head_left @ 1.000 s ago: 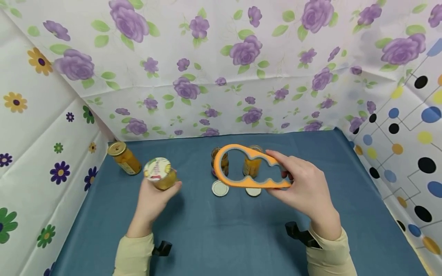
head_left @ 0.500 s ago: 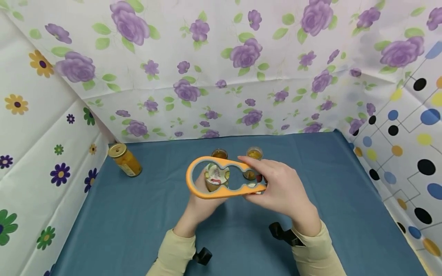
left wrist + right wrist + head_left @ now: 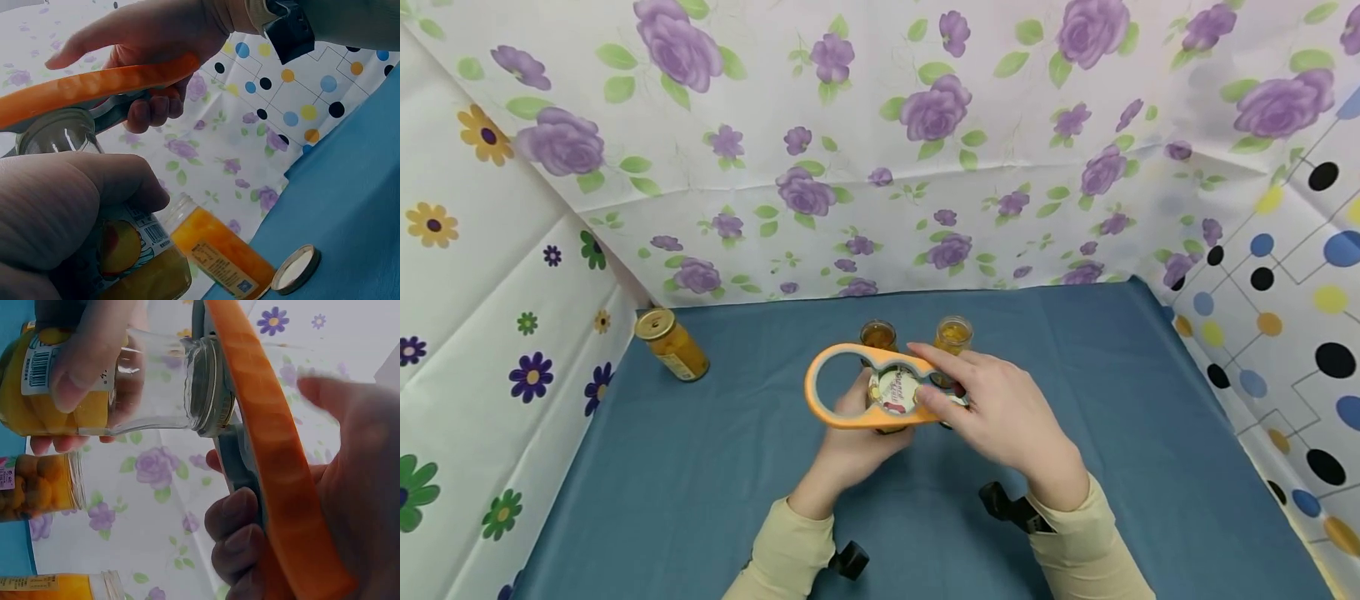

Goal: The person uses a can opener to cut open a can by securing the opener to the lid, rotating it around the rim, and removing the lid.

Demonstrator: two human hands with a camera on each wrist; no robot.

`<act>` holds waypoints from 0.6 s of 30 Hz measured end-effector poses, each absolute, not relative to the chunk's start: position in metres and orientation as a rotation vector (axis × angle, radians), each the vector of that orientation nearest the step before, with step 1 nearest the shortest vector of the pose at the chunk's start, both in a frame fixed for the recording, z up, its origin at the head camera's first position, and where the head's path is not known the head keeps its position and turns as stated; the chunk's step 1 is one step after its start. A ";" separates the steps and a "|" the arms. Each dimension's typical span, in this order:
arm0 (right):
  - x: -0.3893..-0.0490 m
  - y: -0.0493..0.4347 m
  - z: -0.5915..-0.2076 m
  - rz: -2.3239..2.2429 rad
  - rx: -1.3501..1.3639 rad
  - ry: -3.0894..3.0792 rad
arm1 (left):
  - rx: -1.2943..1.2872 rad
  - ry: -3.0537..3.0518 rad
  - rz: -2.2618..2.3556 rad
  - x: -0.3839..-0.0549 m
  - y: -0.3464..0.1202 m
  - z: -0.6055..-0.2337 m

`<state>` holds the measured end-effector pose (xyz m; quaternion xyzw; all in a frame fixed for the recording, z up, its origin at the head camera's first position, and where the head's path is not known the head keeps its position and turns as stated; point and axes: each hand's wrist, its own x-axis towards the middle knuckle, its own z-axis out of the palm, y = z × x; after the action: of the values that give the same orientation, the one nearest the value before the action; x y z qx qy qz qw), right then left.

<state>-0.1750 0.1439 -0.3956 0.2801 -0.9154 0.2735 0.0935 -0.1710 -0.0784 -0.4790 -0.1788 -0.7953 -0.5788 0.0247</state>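
Note:
My left hand grips a glass jar of yellow fruit around its body. The patterned lid shows through the scalloped middle opening of an orange jar opener. In the right wrist view the opener's grey inner edge lies against the lid's rim. My right hand holds the opener's handle end, with several fingers curled under it. Its thumb reaches over the opening, close to the lid in the head view; in the right wrist view it stands off the orange band.
Behind the hands stand two uncapped jars, one with dark fruit and one with yellow pieces. A loose lid lies by the yellow one. A capped jar stands at the back left of the blue tablecloth.
My left hand has brought the jar rightward under the opener, while my right hand moved left. The lid has passed from the large loop to the middle opening, and the right thumb has shifted over it.

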 end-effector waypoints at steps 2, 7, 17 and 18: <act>-0.175 0.144 -0.395 0.843 0.795 -2.758 | -0.550 -2.495 -1.753 -0.172 -0.079 -0.480; -0.175 0.140 -0.396 0.850 0.709 -2.866 | -0.570 -2.523 -1.755 -0.175 -0.080 -0.482; -0.186 0.137 -0.400 0.711 0.722 -3.069 | -0.626 -2.527 -1.794 -0.176 -0.079 -0.487; -0.188 0.138 -0.400 0.704 0.725 -3.095 | -0.638 -2.545 -1.775 -0.176 -0.078 -0.487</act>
<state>-0.1878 0.1382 -0.3996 0.2224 -0.9490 0.2159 -0.0573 -0.1756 -0.0784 -0.4872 -0.2013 -0.8034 -0.5603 -0.0131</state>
